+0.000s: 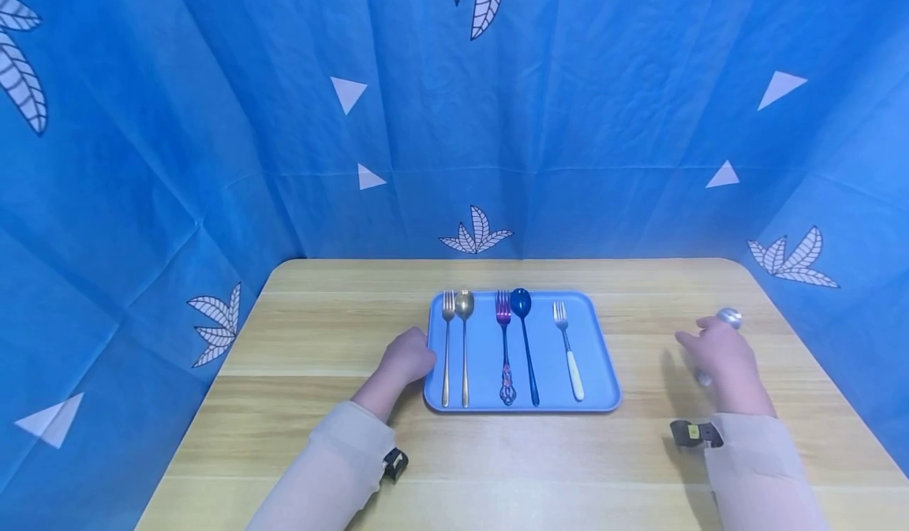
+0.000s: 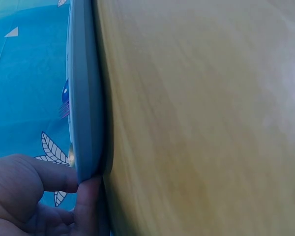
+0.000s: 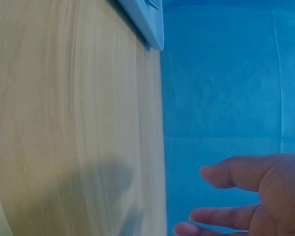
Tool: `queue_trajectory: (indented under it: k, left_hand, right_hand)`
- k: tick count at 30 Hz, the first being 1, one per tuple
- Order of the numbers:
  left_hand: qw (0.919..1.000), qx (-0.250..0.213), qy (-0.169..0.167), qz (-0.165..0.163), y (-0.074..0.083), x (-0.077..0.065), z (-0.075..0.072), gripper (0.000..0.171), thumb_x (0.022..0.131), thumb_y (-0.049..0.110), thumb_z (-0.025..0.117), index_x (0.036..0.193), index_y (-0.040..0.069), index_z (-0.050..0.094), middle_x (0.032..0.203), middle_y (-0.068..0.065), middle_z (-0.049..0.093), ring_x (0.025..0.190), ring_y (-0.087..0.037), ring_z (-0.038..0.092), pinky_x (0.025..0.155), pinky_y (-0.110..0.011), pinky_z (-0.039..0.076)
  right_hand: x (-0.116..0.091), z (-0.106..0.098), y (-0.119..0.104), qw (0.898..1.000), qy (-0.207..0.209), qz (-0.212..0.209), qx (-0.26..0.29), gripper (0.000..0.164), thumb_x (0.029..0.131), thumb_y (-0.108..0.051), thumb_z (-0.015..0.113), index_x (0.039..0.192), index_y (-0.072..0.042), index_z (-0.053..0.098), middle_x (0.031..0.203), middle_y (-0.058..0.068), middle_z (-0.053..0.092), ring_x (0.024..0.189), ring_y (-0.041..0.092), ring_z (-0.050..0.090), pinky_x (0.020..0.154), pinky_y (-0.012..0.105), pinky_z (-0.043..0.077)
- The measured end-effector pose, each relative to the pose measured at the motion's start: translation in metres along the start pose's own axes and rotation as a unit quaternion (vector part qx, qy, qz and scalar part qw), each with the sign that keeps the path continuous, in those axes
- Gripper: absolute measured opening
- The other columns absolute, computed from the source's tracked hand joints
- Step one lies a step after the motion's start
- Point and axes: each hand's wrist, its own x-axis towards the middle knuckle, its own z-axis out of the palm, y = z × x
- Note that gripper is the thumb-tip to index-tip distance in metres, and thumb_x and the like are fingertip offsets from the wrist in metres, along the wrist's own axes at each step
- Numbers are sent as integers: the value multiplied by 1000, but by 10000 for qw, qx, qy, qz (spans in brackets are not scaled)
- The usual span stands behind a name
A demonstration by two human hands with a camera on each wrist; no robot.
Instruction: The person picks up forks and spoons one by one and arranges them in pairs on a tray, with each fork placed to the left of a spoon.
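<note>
At the left rim of a light blue tray (image 1: 484, 357), my left hand (image 1: 409, 355) pinches the edge, the thumb and finger (image 2: 59, 178) meeting around it in the left wrist view. Lying on the tray are a gold fork (image 1: 448, 306), a gold spoon (image 1: 465, 304), a purple fork (image 1: 503, 308), a dark blue spoon (image 1: 521, 303) and a small white-handled fork (image 1: 574, 373). Over on the right, my right hand (image 1: 726, 357) hovers above a silver spoon (image 1: 729, 317), hiding most of it. Its fingers (image 3: 226, 216) are spread and loosely extended, with nothing between them.
The wooden table (image 1: 639, 468) has a rounded far edge. Blue cloth (image 1: 611, 129) with white leaf and triangle prints hangs behind it and on both sides. A black strap device (image 1: 696, 434) sits on the right wrist.
</note>
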Motion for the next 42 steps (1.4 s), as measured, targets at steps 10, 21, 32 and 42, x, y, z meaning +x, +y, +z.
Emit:
queue_trajectory:
  k: [10, 21, 32, 42]
  left_hand:
    - [10000, -3, 9, -33, 1, -2, 1, 7, 80, -1, 54, 81, 6, 52, 83, -10, 55, 71, -26, 53, 62, -35, 45]
    - [10000, 21, 9, -27, 1, 0, 0, 6, 80, 0, 55, 84, 5, 53, 84, -11, 56, 73, -26, 54, 64, -36, 46]
    - [10000, -24, -48, -63, 2, -1, -1, 8, 81, 0, 56, 88, 4, 55, 87, -11, 56, 75, -27, 54, 66, -37, 48]
    - [9999, 47, -73, -65, 1, 0, -1, 8, 82, 1, 55, 89, 3, 55, 88, -11, 56, 76, -27, 54, 67, -37, 48]
  right_hand:
    - [4, 1, 8, 9990, -177, 324, 233, 76, 100, -36, 49, 140, 25, 25, 137, 46, 35, 123, 65, 34, 103, 70, 29]
    - [5, 4, 15, 9983, -81, 486, 298, 77, 99, -35, 49, 141, 24, 24, 141, 48, 27, 126, 66, 30, 104, 71, 27]
    - [5, 1, 22, 9970, -100, 702, 301, 75, 99, -33, 50, 141, 23, 24, 138, 48, 32, 121, 63, 38, 101, 68, 33]
    - [4, 4, 28, 9945, -150, 845, 598, 42, 95, -25, 53, 108, 15, 52, 87, 22, 56, 73, 31, 53, 62, 42, 47]
